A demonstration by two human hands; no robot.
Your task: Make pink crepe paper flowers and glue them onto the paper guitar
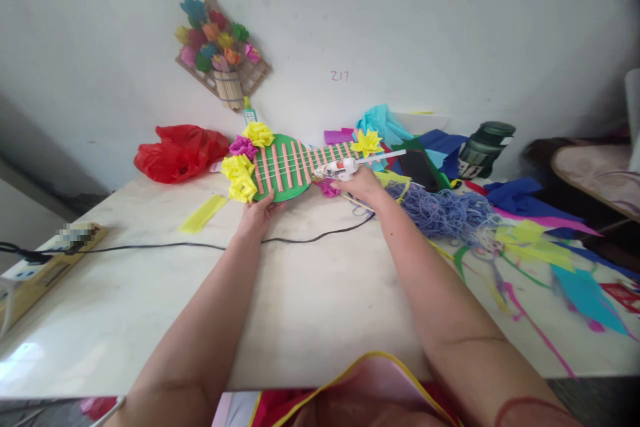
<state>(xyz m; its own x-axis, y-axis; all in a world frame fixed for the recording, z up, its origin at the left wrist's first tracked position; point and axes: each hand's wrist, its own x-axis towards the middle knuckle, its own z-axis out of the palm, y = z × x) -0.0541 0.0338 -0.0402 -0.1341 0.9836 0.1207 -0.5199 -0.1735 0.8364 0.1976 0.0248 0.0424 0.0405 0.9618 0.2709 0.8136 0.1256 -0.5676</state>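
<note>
A green guitar-shaped craft lies across the table, tilted up toward me, with pink bars and white strings over its face. Yellow paper flowers and a magenta one sit at its left end, and another yellow flower at its right end. My left hand grips the lower edge, thumb on the face and fingers beneath. In my right hand is a white hot glue gun, its nozzle pointing left at the craft. A glue stick sticks out behind it. Beside the nozzle is a magenta paper flower.
A black cord crosses the table from a power strip at left. To the right lie tangled purple yarn, a dark phone, scissors and paper scraps. A green bottle and a red plastic bag stand at the back.
</note>
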